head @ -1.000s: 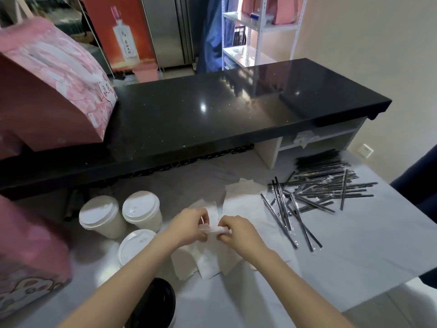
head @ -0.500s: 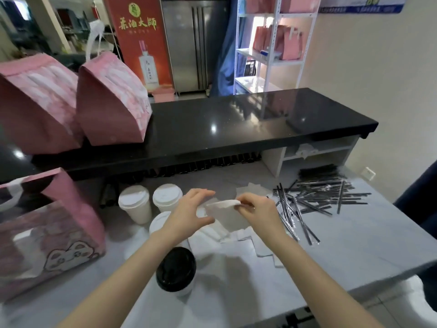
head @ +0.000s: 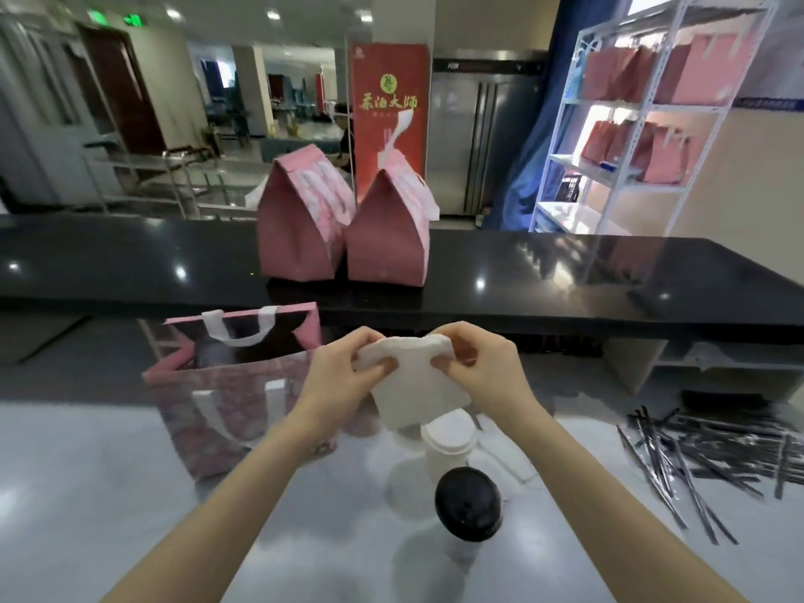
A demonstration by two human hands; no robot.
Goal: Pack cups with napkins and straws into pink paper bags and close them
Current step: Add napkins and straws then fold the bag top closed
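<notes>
Left hand (head: 343,376) and right hand (head: 485,369) raised close together, fingers pinching.

Around the cups (head: 448,441), the open bag (head: 226,385) is standing at ten o'clock, straws (head: 718,454) are lying at three, and two closed bags (head: 300,237) are sitting on the counter (head: 565,276) at twelve.

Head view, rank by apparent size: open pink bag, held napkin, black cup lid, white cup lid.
1. open pink bag
2. napkin
3. black cup lid and white cup lid: the black one looks slightly bigger, but it sits nearer the camera, so unranked.
</notes>
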